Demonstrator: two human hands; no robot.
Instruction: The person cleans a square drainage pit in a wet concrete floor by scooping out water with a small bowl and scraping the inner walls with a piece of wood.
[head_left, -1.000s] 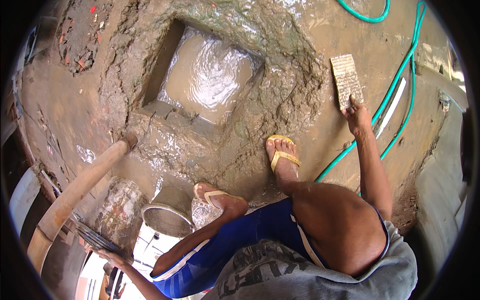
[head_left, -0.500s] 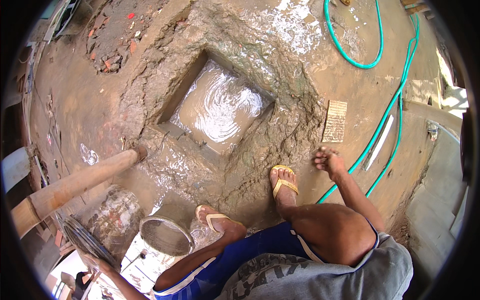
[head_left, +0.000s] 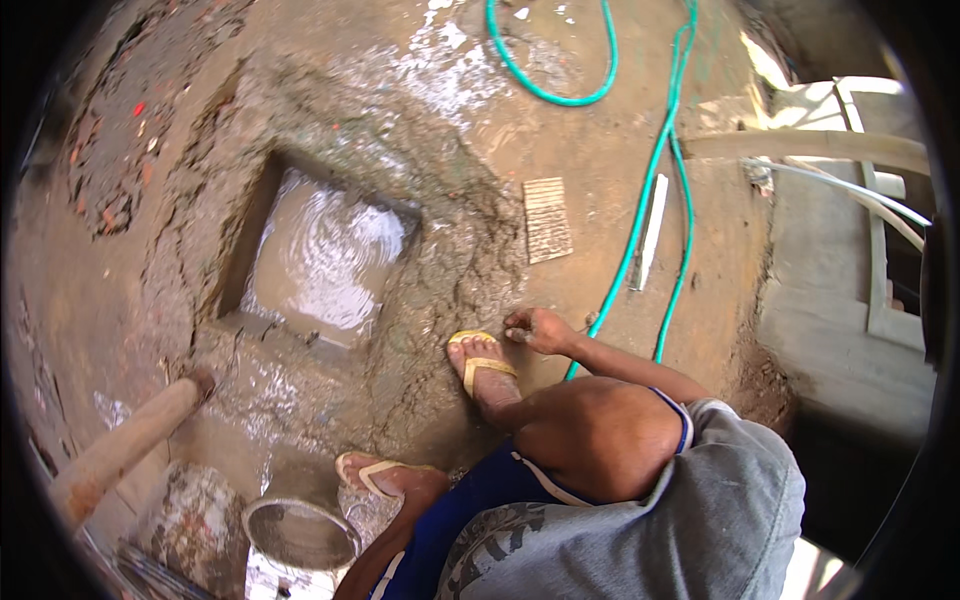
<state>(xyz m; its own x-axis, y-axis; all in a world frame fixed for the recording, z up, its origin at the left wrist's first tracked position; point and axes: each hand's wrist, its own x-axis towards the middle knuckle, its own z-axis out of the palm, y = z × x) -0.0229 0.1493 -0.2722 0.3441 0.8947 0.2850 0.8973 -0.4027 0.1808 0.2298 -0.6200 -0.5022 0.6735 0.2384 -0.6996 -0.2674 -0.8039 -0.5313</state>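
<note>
My right hand (head_left: 540, 330) hangs over the wet ground just right of my right foot (head_left: 482, 365), which wears a yellow flip-flop. Its fingers are loosely bent, thumb a little apart, and I see nothing held. Ahead of it lies a ribbed tan slab (head_left: 547, 220). To the left, a square pit (head_left: 245, 255) is sunk in rough wet mortar (head_left: 440, 270), with rippling muddy water (head_left: 325, 255) inside. My left hand is out of the picture.
Green hose (head_left: 640, 235) runs down the right side beside a white strip (head_left: 652, 230). A muddy bucket (head_left: 250, 520) stands by my left foot. A thick round pole (head_left: 130, 440) reaches in from lower left. Brick rubble (head_left: 110, 190) lies far left.
The view has shifted right, so the pit and hose sit further left. My right hand has come closer to my right foot, its fingers more bent. My left hand has left the view.
</note>
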